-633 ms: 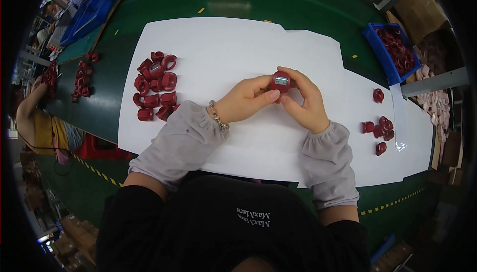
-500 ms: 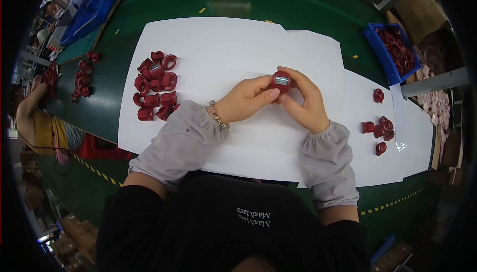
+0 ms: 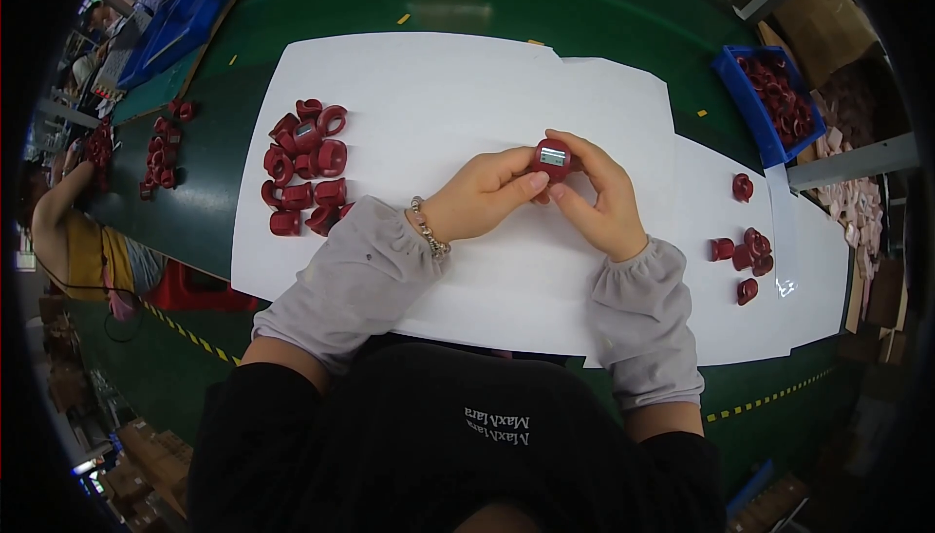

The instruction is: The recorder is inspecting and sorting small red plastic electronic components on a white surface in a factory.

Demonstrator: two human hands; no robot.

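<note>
Above the white sheet, both my hands hold one dark red ring-shaped digital device [image 3: 552,171] with a small grey display facing up. My left hand [image 3: 487,192], a beaded bracelet on its wrist, grips it from the left with the thumb at its lower edge. My right hand [image 3: 604,202] closes round its right side, fingers over the far edge and thumb near the lower edge. Some fingertips are hidden behind the device. To the left lies a cluster of similar red ring-shaped devices [image 3: 332,158]; a smaller group [image 3: 743,257] sits at the right.
White sheets [image 3: 429,85] cover the green table [image 3: 370,2]. A blue bin [image 3: 726,70] full of red pieces stands at the far right, near a metal post [image 3: 857,161]. More red pieces [image 3: 161,155] lie at the left, where another person's arm [image 3: 58,192] reaches in.
My hands hold the same device in nearly the same place. The look of its display has changed slightly, and the device seems a little tilted.
</note>
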